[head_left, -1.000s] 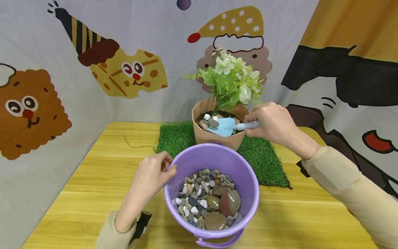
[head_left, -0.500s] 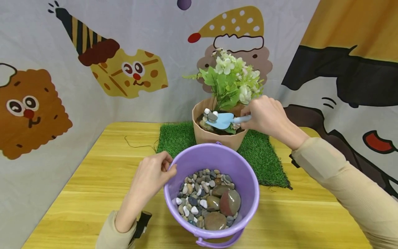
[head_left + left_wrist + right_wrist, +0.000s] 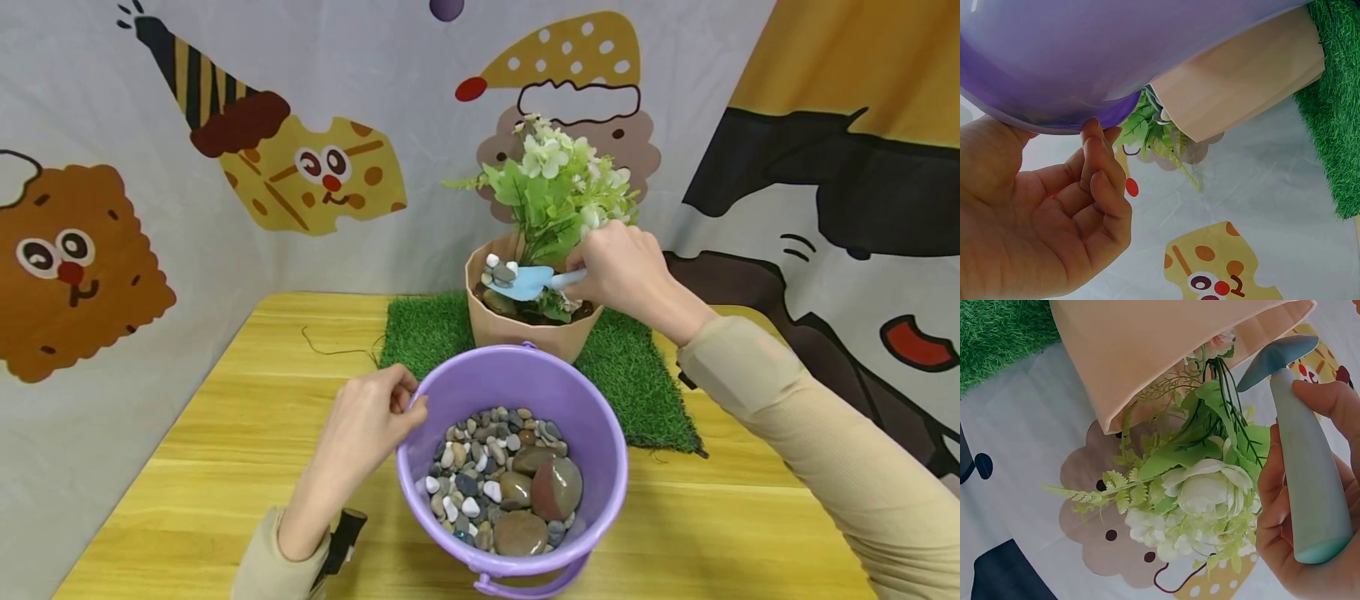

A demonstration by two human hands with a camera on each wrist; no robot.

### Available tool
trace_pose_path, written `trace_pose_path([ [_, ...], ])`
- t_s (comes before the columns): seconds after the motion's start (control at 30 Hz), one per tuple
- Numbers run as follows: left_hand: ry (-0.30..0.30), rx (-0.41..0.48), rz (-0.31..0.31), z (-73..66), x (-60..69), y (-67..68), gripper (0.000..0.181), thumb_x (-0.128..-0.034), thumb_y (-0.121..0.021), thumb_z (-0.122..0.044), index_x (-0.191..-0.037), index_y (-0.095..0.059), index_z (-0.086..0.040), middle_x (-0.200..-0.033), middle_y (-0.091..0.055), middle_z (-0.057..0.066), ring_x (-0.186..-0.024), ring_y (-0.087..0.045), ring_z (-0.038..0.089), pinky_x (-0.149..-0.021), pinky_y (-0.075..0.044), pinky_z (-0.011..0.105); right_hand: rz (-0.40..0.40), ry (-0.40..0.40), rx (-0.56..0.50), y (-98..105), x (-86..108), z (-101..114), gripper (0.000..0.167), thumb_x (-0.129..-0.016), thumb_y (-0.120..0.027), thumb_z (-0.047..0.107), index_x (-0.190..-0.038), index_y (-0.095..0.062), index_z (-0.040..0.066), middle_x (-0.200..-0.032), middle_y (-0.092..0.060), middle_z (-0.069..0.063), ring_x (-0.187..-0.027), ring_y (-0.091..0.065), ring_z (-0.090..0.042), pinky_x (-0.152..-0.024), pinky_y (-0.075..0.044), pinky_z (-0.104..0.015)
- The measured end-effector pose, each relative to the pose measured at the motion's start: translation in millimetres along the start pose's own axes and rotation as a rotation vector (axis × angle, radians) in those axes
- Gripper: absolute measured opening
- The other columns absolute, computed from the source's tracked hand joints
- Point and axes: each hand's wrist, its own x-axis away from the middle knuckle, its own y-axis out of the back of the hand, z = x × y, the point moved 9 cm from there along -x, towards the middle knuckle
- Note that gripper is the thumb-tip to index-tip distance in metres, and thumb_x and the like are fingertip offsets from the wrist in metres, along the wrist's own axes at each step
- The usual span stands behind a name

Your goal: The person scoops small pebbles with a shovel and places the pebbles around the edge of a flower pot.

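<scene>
My right hand (image 3: 622, 265) grips the handle of a light blue garden trowel (image 3: 528, 283). A few white and grey pebbles (image 3: 501, 272) sit on its blade, over the left side of a peach flower pot (image 3: 517, 332). White flowers with green leaves (image 3: 551, 183) stand in the pot, above dark soil. In the right wrist view the trowel's handle (image 3: 1313, 469) lies across the palm, with the thumb along it. My left hand (image 3: 367, 421) pinches the left rim of a purple bucket (image 3: 617, 492). Inside the bucket lie small mixed pebbles (image 3: 465, 483) and several larger smooth stones (image 3: 557, 487).
The pot stands on a green artificial grass mat (image 3: 652, 400) at the back of the wooden table (image 3: 247, 467). The bucket's handle (image 3: 536, 587) hangs toward the front. A thin dark strand (image 3: 333, 351) lies left of the mat. Behind the table hangs a cartoon-printed cloth (image 3: 420, 50).
My right hand has moved left and slightly up, carrying the trowel and its pebbles farther over the pot's left side. The left hand has stayed on the bucket rim.
</scene>
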Motion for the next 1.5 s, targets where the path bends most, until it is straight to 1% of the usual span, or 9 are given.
trace_pose_path([
  [0.1, 0.0, 0.001, -0.002, -0.2, 0.2, 0.2, 0.009, -0.0714, -0.069, -0.001, -0.08, -0.065, -0.003, -0.064, -0.06, 0.003, -0.052, -0.047, 0.006, -0.046, -0.043, 0.015, -0.003, 0.0, 0.009, -0.2, -2.0, 1.6, 0.009, -0.078, -0.072, 0.025, -0.07, -0.074, 0.02, -0.056, -0.061, 0.001, -0.045, -0.044, -0.017, -0.038, -0.028, -0.025],
  [0.2, 0.004, -0.001, -0.002, 0.2, 0.4, 0.8, 0.009, -0.0713, -0.069, -0.001, -0.079, -0.065, -0.003, -0.064, -0.06, 0.002, -0.052, -0.046, 0.006, -0.047, -0.043, 0.015, -0.009, 0.003, 0.025, -0.4, -4.5, 3.6, 0.027, -0.078, -0.072, 0.027, -0.054, -0.063, 0.019, -0.045, -0.044, 0.004, -0.043, -0.032, -0.013, -0.038, -0.022, -0.024],
  [0.3, -0.001, 0.0, -0.006, -0.5, 0.3, 1.4, 0.009, -0.0716, -0.069, -0.001, -0.079, -0.065, -0.003, -0.064, -0.059, 0.002, -0.052, -0.046, 0.006, -0.046, -0.042, 0.015, 0.0, -0.004, 0.047, -2.0, -6.9, 4.7, 0.039, -0.077, -0.071, 0.024, -0.046, -0.049, 0.018, -0.044, -0.03, 0.005, -0.045, -0.024, -0.011, -0.039, -0.019, -0.023],
  [0.47, -0.009, -0.002, -0.013, -0.7, 0.3, 1.4, 0.009, -0.0717, -0.069, -0.002, -0.079, -0.065, -0.003, -0.063, -0.059, 0.002, -0.052, -0.046, 0.005, -0.046, -0.042, 0.015, 0.023, -0.019, 0.062, -4.5, -11.4, 6.4, 0.032, -0.073, -0.07, 0.017, -0.046, -0.051, 0.018, -0.047, -0.035, 0.005, -0.048, -0.026, -0.012, -0.04, -0.023, -0.024],
  [0.73, -0.015, -0.004, -0.016, -0.7, 0.4, 0.9, 0.008, -0.0714, -0.069, -0.002, -0.078, -0.065, -0.003, -0.062, -0.058, 0.001, -0.051, -0.045, 0.005, -0.045, -0.042, 0.015, 0.042, -0.028, 0.096, -5.5, -21.9, 11.1, 0.052, -0.074, -0.076, 0.026, -0.043, -0.035, 0.018, -0.048, -0.018, 0.006, -0.048, -0.016, -0.009, -0.039, -0.018, -0.021],
  [0.87, -0.014, -0.002, -0.013, -1.1, 0.6, 0.9, 0.008, -0.0714, -0.07, -0.002, -0.078, -0.065, -0.003, -0.063, -0.058, 0.002, -0.051, -0.045, 0.005, -0.045, -0.042, 0.015, 0.055, -0.036, 0.104, -5.4, -25.8, 13.5, 0.05, -0.072, -0.077, 0.025, -0.044, -0.037, 0.018, -0.047, -0.023, 0.005, -0.048, -0.023, -0.011, -0.039, -0.021, -0.022],
  [1.0, -0.004, 0.0, -0.008, -0.8, 0.7, 0.9, 0.009, -0.0712, -0.069, -0.002, -0.079, -0.065, -0.003, -0.063, -0.059, 0.002, -0.052, -0.045, 0.005, -0.046, -0.042, 0.015, 0.066, -0.045, 0.136, -5.4, -30.2, 16.5, 0.044, -0.071, -0.077, 0.023, -0.048, -0.04, 0.016, -0.049, -0.033, 0.004, -0.05, -0.034, -0.015, -0.04, -0.03, -0.025],
  [1.27, 0.01, 0.005, -0.003, 0.0, 0.6, 0.5, 0.008, -0.0716, -0.069, -0.002, -0.079, -0.065, -0.003, -0.063, -0.059, 0.002, -0.051, -0.045, 0.006, -0.045, -0.042, 0.015, 0.117, -0.053, 0.248, -6.4, -37.0, 27.4, 0.039, -0.07, -0.079, 0.028, -0.056, -0.046, 0.014, -0.064, -0.049, -0.004, -0.054, -0.042, -0.018, -0.042, -0.038, -0.031],
  [1.5, 0.002, 0.001, -0.007, 0.1, 0.7, 0.5, 0.008, -0.0714, -0.069, -0.002, -0.079, -0.065, -0.003, -0.063, -0.059, 0.002, -0.051, -0.045, 0.005, -0.045, -0.042, 0.015, 0.149, -0.085, 0.246, -3.5, -40.0, 31.0, 0.036, -0.07, -0.079, 0.029, -0.06, -0.049, 0.013, -0.071, -0.053, -0.005, -0.058, -0.045, -0.019, -0.044, -0.041, -0.033],
])
